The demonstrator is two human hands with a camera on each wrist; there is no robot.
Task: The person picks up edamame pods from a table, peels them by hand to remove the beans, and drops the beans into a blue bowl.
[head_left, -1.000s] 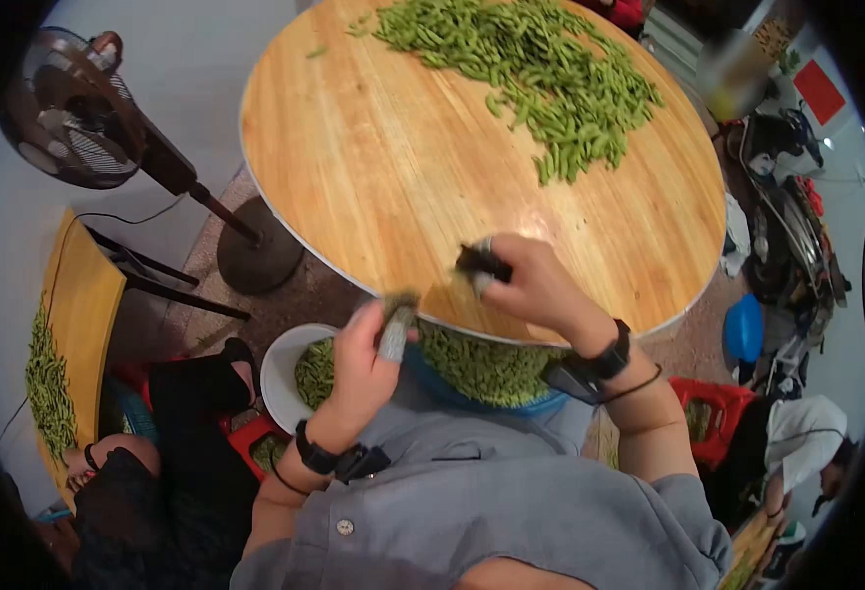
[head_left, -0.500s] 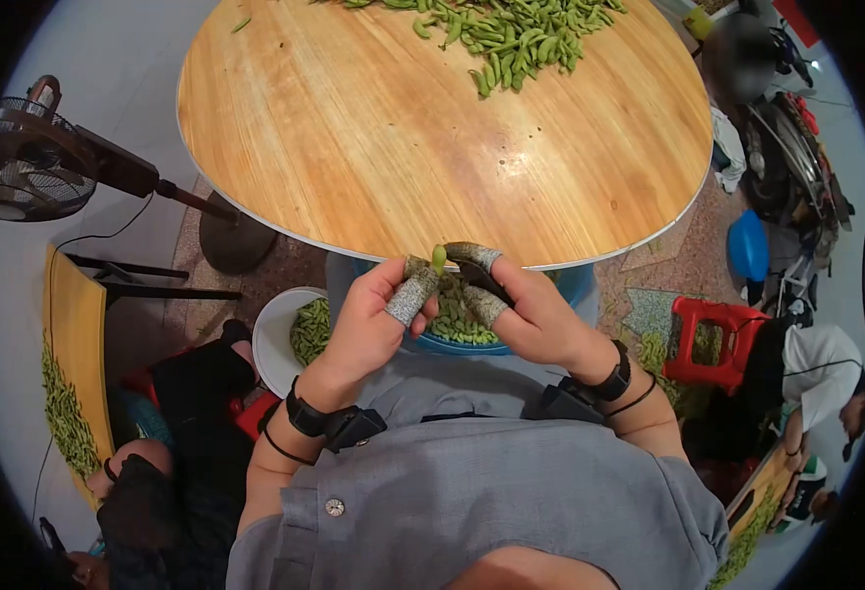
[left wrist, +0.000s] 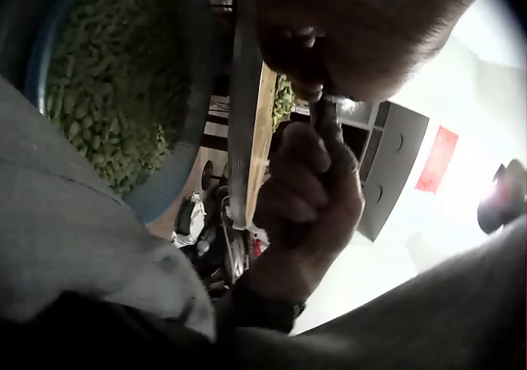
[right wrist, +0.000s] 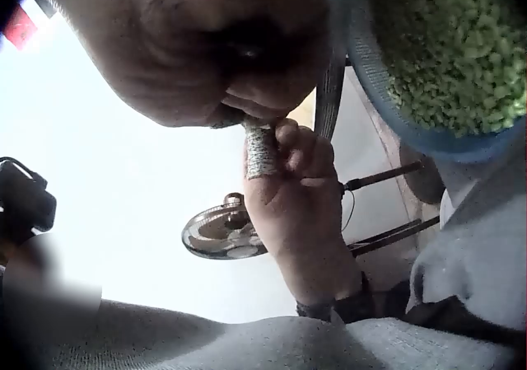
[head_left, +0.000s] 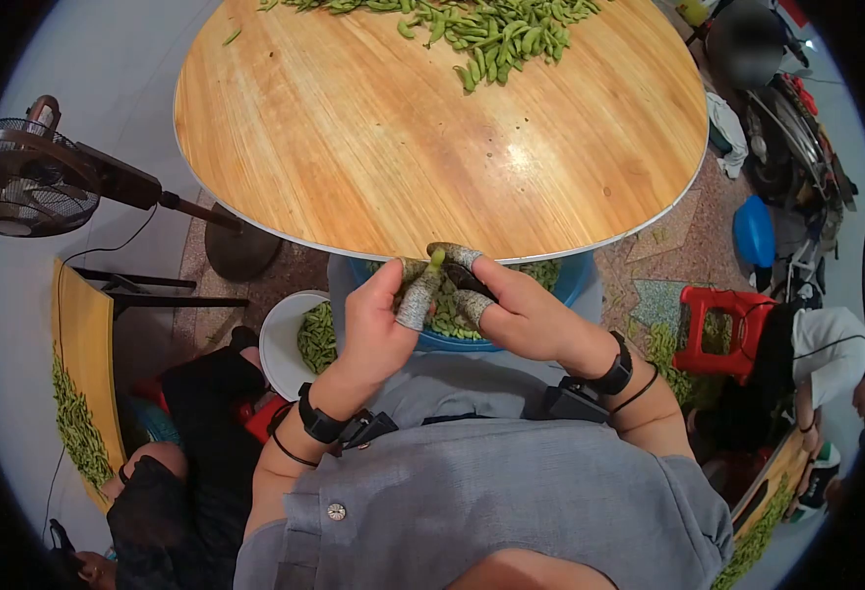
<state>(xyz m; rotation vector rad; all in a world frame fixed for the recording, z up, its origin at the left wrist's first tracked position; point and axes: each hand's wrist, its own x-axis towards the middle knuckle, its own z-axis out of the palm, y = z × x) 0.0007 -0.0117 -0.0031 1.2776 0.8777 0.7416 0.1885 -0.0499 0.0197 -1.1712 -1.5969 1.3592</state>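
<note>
My left hand (head_left: 375,320) pinches a green soybean pod (head_left: 438,258) upright between thumb and forefinger at the table's near edge. Facing it, my right hand (head_left: 531,313) holds a small black tool (head_left: 483,279) close beside the pod. The tool's kind is hard to tell, as fingers cover most of it. Grey speckled wraps (head_left: 417,303) sleeve the thumbs and forefingers. Below both hands stands a blue basin (head_left: 452,343) heaped with green pods or beans, also seen in the right wrist view as a blue basin (right wrist: 383,110).
A round wooden table (head_left: 373,147) lies ahead, with piled pods (head_left: 511,44) at its far side. To the left stand a white bucket (head_left: 277,344) holding pods and a fan (head_left: 39,177). A red stool (head_left: 717,334) and a blue tub (head_left: 753,231) stand right. People sit on both sides.
Both hands, apart over the table edge a second ago, have come together above the basin. A pod now shows in the left fingers. The head view has tilted down.
</note>
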